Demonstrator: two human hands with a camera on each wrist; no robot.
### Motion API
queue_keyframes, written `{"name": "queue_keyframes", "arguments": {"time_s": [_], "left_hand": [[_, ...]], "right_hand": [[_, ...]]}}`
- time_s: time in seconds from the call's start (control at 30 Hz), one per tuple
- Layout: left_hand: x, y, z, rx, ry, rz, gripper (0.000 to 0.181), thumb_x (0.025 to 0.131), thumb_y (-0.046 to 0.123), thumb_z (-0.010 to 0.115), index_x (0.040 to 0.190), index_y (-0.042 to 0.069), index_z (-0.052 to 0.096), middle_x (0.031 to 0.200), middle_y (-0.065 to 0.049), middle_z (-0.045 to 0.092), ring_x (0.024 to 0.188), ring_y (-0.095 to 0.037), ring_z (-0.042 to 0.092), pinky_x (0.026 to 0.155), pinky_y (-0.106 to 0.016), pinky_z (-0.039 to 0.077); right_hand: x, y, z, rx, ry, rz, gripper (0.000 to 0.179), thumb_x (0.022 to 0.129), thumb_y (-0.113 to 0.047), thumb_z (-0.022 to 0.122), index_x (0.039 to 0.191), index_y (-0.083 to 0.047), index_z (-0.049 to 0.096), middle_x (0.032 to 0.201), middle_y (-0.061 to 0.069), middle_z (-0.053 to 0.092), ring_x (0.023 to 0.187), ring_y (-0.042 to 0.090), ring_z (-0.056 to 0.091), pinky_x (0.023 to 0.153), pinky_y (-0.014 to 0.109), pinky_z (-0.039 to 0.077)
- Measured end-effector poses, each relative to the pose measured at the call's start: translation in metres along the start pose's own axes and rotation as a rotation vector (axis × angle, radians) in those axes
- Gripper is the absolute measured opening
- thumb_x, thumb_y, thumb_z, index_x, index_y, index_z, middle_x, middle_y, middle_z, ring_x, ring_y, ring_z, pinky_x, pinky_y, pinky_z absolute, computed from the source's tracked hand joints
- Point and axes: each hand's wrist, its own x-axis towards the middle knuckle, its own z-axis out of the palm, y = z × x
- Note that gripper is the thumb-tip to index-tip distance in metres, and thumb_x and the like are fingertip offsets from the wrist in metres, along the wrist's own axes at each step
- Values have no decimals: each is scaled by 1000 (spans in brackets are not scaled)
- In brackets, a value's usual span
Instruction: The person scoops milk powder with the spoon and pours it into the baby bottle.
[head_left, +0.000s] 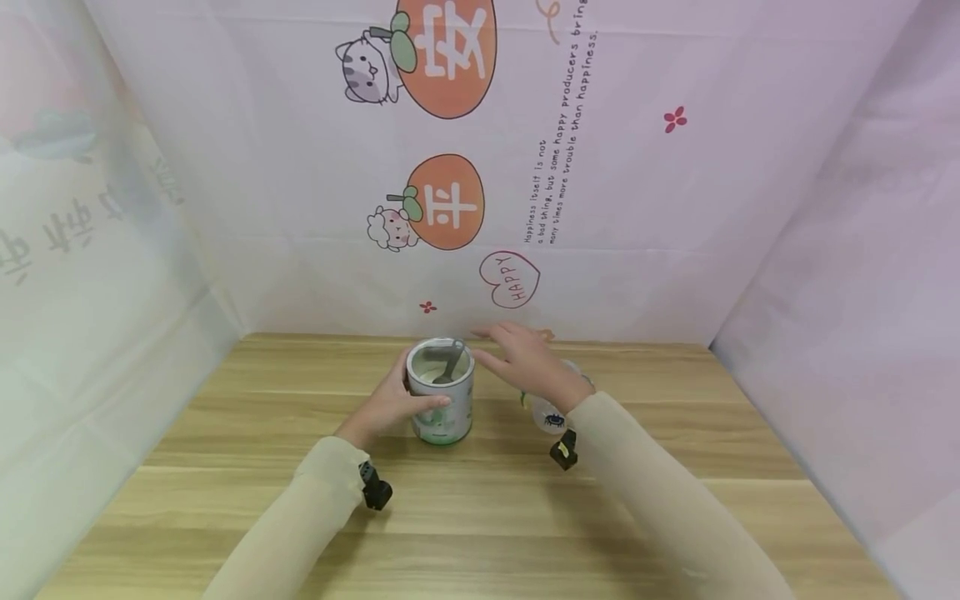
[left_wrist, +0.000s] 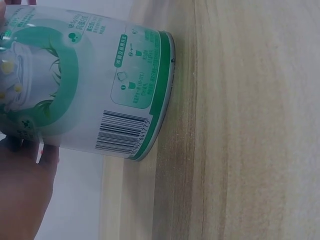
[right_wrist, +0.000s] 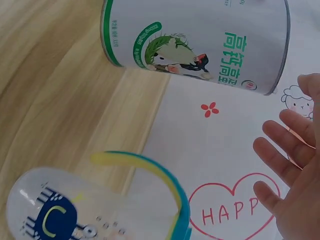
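One open milk-powder tin [head_left: 450, 423] stands upright on the wood-grain worktop [head_left: 465, 525], approx. ctr., nr. the back; grey scoop [head_left: 452, 364] leans inside, its bowl on pale contents [head_left: 429, 375]. L hand [head_left: 393, 408] grips tin's side, thumb across front. R hand [head_left: 528, 358], fingers wide & extended, hovers just beside the rim. Clear bottle [head_left: 545, 412] w/ crab print & teal/yellow handle [right_wrist: 150, 162] sits to the R, partly hidden by R arm [head_left: 645, 467].

Glossy tin [right_wrist: 195, 37] with metal-looking base rim [left_wrist: 172, 61], smooth plastic bottle [right_wrist: 100, 209], wood-grain tabletop [head_left: 465, 517], matt creased cloth backdrop [head_left: 637, 217]
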Motion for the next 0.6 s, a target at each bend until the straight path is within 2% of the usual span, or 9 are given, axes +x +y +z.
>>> {"name": "queue_keyframes", "arguments": {"time_s": [0.2, 0.4, 0.6], "left_hand": [[-2, 1, 1, 2, -4, 4, 96, 79, 24, 88, 152, 31, 27, 146, -1, 44, 135, -28, 43, 111, -58, 30], [-2, 1, 1, -5, -8, 24, 96, 79, 24, 89, 152, 32, 28, 145, -2, 44, 133, -29, 44, 110, -58, 32], [-3, 2, 1, 1, 0, 5, 96, 79, 24, 89, 152, 31, 27, 145, -4, 44, 133, -30, 45, 110, -58, 32]], "right_hand": [[13, -2, 7, -6, -12, -13, 40, 102, -38, 58, 129, -9, 65, 130, 5, 65, 121, 22, 58, 106, 43, 44], [24, -7, 13, 18, -8, 29, 37, 101, -40, 61, 121, -10, 70, 118, 5, 70, 110, 20, 63, 95, 38, 52], [30, -15, 15, 9, 13, 59, 30, 98, -38, 66, 110, -11, 74, 107, 2, 72, 97, 15, 66, 84, 31, 56]]}}
